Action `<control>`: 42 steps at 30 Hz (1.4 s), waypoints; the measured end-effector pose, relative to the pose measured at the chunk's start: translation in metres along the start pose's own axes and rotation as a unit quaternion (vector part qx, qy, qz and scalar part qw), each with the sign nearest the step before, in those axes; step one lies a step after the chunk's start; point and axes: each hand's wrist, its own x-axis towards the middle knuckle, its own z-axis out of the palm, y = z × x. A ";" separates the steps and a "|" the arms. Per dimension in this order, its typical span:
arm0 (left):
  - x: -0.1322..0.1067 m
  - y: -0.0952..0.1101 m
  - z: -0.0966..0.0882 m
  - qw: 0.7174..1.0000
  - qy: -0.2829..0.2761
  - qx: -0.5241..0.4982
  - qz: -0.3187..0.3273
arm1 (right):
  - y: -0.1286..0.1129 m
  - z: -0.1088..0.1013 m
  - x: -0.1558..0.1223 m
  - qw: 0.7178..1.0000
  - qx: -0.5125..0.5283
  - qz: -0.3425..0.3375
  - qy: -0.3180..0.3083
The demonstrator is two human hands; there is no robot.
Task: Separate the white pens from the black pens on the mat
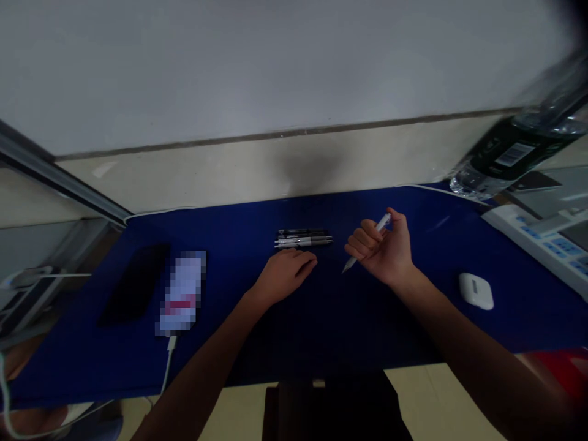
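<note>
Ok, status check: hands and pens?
Right hand gripping white pen. Left hand open, beside pens on blue mat. White earbud case off right.

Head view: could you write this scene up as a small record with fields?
Right hand: gripping a white pen
Left hand: resting on the blue mat, just short of the pens
Pens: lying side by side on the mat
Nearby: earbud case, black phone, plastic bottle
</note>
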 end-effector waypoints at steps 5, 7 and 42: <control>0.000 0.000 0.001 1.000 0.001 0.008 -0.003 | 0.000 0.000 0.000 1.000 0.003 -0.009 0.001; 0.000 0.000 0.001 1.000 0.000 0.007 -0.003 | 0.000 0.001 0.000 1.000 0.010 -0.014 0.004; 0.000 0.001 -0.001 1.000 -0.006 -0.006 -0.004 | 0.001 0.000 0.000 1.000 -0.011 0.023 -0.003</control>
